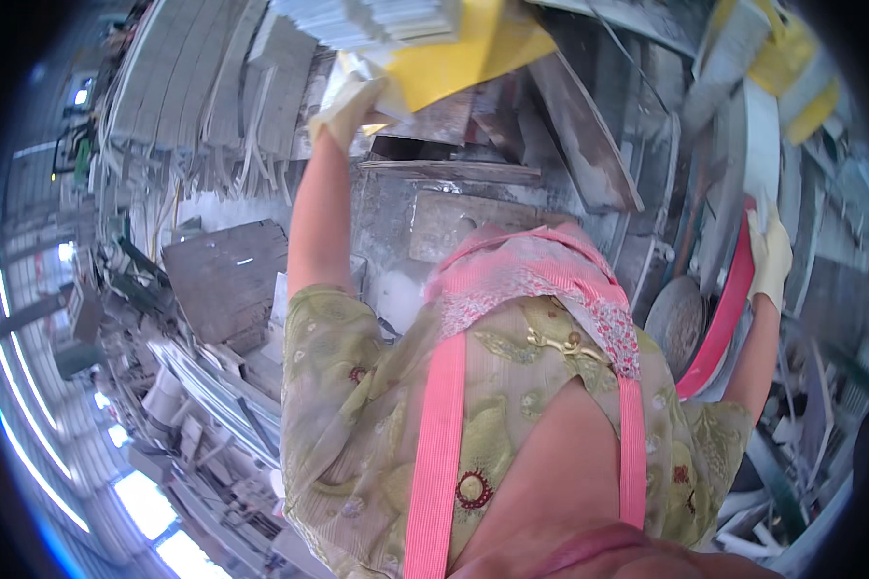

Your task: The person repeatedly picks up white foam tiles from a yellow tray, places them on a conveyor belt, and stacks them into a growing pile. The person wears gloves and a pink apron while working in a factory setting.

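My left hand (350, 108), in a pale glove, is raised at the end of a bare arm and closed on the lower edge of a stack of white strips (377, 19) with a yellow sheet (463, 58) under it. My right hand (770, 259), also gloved, grips the red curved rim (722, 323) of a large white round part at the right. My green patterned top and pink apron straps (439, 425) fill the lower middle of the view.
Bundles of white strips (188, 92) hang at the upper left above a grey wooden board (227, 275). Grey slabs (579, 140) lean in the middle behind a dusty machine bed. A round grey disc (674, 323) sits beside the red rim. White offcuts (753, 521) lie at the lower right.
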The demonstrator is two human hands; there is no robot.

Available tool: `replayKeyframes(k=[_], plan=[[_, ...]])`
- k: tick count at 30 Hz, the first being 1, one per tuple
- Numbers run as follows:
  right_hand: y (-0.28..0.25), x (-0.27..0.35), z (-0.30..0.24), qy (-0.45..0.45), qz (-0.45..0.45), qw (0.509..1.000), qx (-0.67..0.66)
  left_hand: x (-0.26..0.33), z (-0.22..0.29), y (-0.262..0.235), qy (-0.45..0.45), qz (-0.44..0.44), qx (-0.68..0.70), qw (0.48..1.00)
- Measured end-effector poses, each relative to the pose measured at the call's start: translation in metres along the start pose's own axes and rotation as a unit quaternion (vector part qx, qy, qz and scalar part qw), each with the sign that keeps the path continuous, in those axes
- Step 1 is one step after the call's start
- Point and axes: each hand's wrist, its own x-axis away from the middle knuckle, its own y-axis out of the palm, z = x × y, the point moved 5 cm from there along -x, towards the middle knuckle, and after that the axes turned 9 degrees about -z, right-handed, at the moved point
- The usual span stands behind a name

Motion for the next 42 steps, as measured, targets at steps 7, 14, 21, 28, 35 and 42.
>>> replayKeyframes(k=[7,14,21,28,35,42], plan=[[-0.001,-0.020,-0.146,-0.081,-0.015,0.928,-0.364,0.022,-0.002,-0.006,0.063,0.084,-0.017,0.994],[0.044,0.027,-0.468,-0.205,-0.091,0.703,-0.675,0.002,0.013,-0.013,0.040,0.087,-0.153,0.984],[0.093,0.021,-0.574,-0.206,-0.014,0.783,-0.587,0.005,0.023,-0.010,0.048,0.043,-0.128,0.990],[0.110,0.012,-0.577,-0.239,-0.053,0.770,-0.588,-0.014,0.013,-0.013,0.051,-0.060,0.042,0.996],[0.115,0.014,-0.578,-0.304,-0.081,0.747,-0.586,-0.015,0.019,-0.009,0.106,-0.011,-0.042,0.993],[0.109,0.025,-0.578,-0.269,-0.043,0.800,-0.536,-0.021,0.037,-0.019,0.102,0.085,-0.282,0.950]])
